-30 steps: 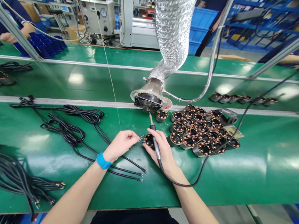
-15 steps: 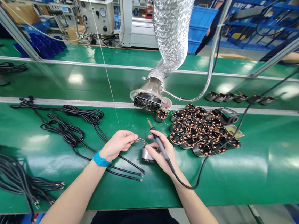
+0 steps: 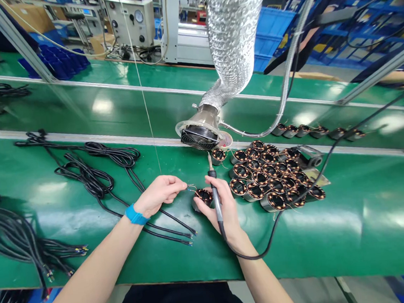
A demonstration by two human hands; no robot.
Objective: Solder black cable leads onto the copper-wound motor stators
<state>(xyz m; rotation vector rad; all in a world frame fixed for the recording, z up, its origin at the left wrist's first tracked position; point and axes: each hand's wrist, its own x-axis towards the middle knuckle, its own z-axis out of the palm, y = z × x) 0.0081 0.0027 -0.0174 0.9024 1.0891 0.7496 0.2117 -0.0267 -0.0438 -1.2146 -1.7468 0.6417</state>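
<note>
In my right hand (image 3: 224, 204) is a soldering iron (image 3: 216, 199), its tip pointing away toward the fan. The thumb of that hand also rests against a motor stator (image 3: 202, 199) with copper windings, which sits upright on the green bench. My left hand (image 3: 165, 192) is closed in a pinch on thin wire ends (image 3: 191, 187) just left of the stator. A thin wire strand (image 3: 144, 95) hangs from above and meets the back of the left hand; whether the fingers grip it too, I cannot tell.
A fume duct (image 3: 238, 40) with a fan (image 3: 199, 137) hangs ahead. Grouped stators (image 3: 261, 178) stand at right. Black cables (image 3: 87, 180) lie at left, with more cables (image 3: 21, 233) near the front edge. The iron's cord (image 3: 271, 235) loops rightward. People's arms show beyond.
The stator has tipped from lying tilted to upright, its winding ring now facing up. My right hand has turned, swinging the iron's tip rightward. The left hand keeps its pinch.
</note>
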